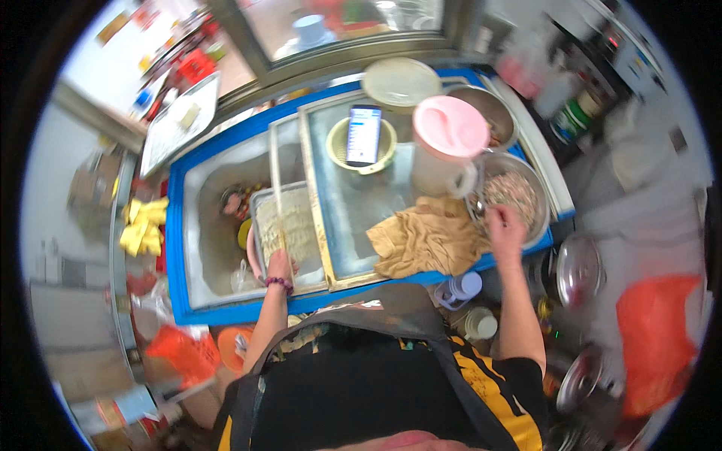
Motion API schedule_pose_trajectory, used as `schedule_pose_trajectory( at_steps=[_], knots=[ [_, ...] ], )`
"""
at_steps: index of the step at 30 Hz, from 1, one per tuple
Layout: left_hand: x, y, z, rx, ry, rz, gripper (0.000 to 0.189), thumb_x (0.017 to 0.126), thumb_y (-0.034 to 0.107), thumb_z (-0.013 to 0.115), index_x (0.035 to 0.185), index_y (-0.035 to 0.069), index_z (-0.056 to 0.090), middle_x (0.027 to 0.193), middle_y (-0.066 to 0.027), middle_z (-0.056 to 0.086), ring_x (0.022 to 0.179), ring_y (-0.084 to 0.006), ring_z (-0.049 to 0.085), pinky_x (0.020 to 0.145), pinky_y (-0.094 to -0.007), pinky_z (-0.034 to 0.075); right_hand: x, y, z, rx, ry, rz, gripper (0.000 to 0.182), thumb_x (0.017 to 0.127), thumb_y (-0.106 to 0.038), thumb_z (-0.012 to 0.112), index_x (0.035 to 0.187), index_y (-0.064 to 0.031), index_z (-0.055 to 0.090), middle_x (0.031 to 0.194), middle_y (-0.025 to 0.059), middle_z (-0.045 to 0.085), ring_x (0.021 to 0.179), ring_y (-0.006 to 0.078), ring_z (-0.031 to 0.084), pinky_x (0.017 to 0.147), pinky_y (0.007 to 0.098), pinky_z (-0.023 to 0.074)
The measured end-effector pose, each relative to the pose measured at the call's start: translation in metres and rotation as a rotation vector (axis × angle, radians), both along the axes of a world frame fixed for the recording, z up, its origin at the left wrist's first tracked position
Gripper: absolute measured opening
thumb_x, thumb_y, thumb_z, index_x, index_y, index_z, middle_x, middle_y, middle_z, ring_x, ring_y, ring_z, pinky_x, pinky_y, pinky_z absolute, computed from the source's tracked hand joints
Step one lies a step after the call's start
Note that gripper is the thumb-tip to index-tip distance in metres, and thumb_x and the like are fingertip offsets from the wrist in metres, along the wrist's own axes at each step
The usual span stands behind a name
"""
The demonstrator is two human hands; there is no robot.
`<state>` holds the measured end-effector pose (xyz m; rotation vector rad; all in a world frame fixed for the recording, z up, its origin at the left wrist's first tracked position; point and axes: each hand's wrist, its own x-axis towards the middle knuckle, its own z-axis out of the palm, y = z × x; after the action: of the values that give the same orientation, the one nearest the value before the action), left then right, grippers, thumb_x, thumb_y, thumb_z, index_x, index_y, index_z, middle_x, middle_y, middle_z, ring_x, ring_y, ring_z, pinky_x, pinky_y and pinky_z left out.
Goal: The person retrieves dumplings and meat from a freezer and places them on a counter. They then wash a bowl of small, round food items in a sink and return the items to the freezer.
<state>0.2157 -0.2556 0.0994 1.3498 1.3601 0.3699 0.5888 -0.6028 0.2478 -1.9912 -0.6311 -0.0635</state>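
With a bead bracelet on its wrist, my left hand (281, 265) is at the frame edge of the freezer's sliding glass lid (276, 186), over a tray of pale food (290, 222) inside the chest freezer; its fingers are partly hidden. My right hand (506, 228) is over the near-left side of a metal bowl of minced filling (513, 194), its fingers closed around the end of a metal utensil (478, 207). A crumpled brown cloth (428, 237) lies on the glass, left of the bowl. Behind it stands a plastic jug with a pink lid (451, 127).
A phone (364, 135) rests on a green plastic basket (333, 149) on the glass. Behind the jug are a round plastic lid (400, 82) and another metal bowl (485, 107). A metal tray (180, 124) stands at the far left. The freezer's blue rim (175, 237) surrounds its opening.
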Motion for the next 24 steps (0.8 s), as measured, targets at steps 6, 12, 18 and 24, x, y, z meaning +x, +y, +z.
schedule_pose_trajectory(
  at_steps=[6,12,18,24],
  knots=[
    [0.006,-0.010,-0.006,0.312,0.222,0.019,0.028,0.093,0.027,0.038,0.087,0.002,0.049,0.067,-0.0143,0.054,0.053,-0.0266,0.057,0.047,-0.0388,0.048,0.111,-0.032,-0.013,-0.152,-0.058,-0.110,0.018,0.088,-0.013,0.055,0.097,0.0021,0.060,0.089,0.0111,0.062,0.083,0.0191,0.059,0.077,0.0297,0.0463],
    [-0.041,0.017,-0.023,0.628,0.494,0.034,0.025,0.092,0.024,0.040,0.097,0.005,0.056,0.086,-0.0253,0.061,0.085,-0.0397,0.059,0.075,-0.0498,0.046,0.237,-0.041,-0.034,-0.219,-0.152,-0.204,0.036,0.086,-0.029,0.058,0.095,0.0053,0.061,0.089,0.0154,0.065,0.082,0.0246,0.061,0.077,0.0338,0.0465],
    [-0.097,0.068,0.005,0.617,0.561,0.116,0.029,0.092,0.027,0.038,0.100,0.007,0.057,0.094,-0.0223,0.061,0.091,-0.0400,0.058,0.078,-0.0497,0.045,0.327,-0.011,-0.059,-0.278,0.181,-0.182,0.043,0.084,-0.042,0.060,0.089,0.0015,0.062,0.080,0.0097,0.061,0.066,0.0171,0.058,0.057,0.0290,0.0449],
    [-0.155,0.119,0.034,0.238,1.138,0.376,0.056,0.084,0.047,0.055,0.135,0.031,0.038,0.146,-0.0103,0.029,0.134,-0.0331,0.026,0.103,-0.0593,0.024,0.347,0.021,-0.065,-0.073,0.861,-0.157,0.047,0.084,-0.052,0.057,0.097,-0.0066,0.058,0.073,0.0020,0.056,0.057,0.0092,0.052,0.041,0.0247,0.0378]
  ],
)
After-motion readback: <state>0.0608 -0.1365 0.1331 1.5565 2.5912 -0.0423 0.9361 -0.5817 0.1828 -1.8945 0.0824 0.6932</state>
